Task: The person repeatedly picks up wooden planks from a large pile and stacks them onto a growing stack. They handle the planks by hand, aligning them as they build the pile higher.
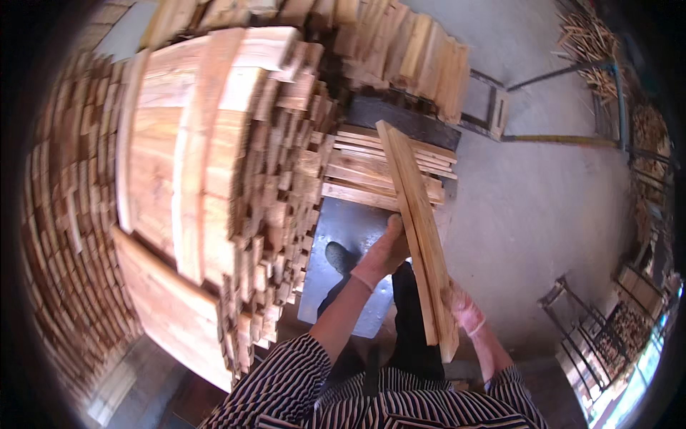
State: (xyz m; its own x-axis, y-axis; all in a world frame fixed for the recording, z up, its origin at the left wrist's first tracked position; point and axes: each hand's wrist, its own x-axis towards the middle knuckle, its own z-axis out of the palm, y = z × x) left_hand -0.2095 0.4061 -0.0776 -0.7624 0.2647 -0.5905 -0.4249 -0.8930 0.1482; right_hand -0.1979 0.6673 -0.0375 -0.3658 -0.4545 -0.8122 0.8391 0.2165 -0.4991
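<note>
Two long wooden boards (416,214), laid face to face, are held up in front of me at a slant. My left hand (386,250) grips their left side near the middle. Its fingertips pass behind the wood and are partly hidden. At the near end on the right, my right hand (466,309) in a light pinkish glove clasps the boards' edge. Beyond and below them, a low stack of boards (371,168) lies crosswise on a dark surface.
A tall stack of boards (193,136) rises close on my left, its uneven ends jutting toward me. More boards (407,50) are piled at the back. Metal frames (564,140) stand on the grey floor at right, with bundled sticks (589,50) behind. A smooth metal sheet (343,229) lies underfoot.
</note>
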